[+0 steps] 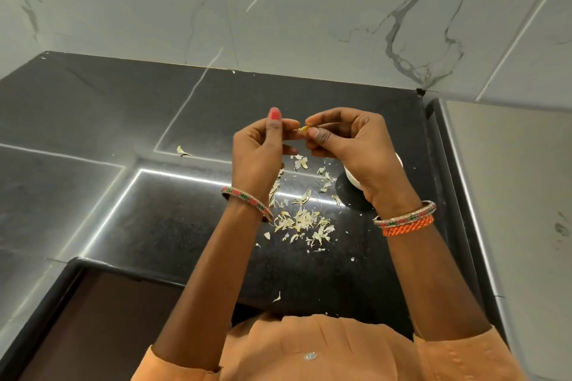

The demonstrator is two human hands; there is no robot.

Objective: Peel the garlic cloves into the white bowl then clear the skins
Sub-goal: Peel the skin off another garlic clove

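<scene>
An orange garment is worn, seen at the bottom centre of the frame, with short sleeves ending near the elbows. A small shiny ornament is fixed on its front. On the left wrist, a thin bangle with a red and green flower pattern is worn. On the right wrist, a similar patterned bangle is seen, and just below it a braided orange band. The thumbnail of the left hand is painted pinkish red.

Both grips raised, fingers pinched.
</scene>
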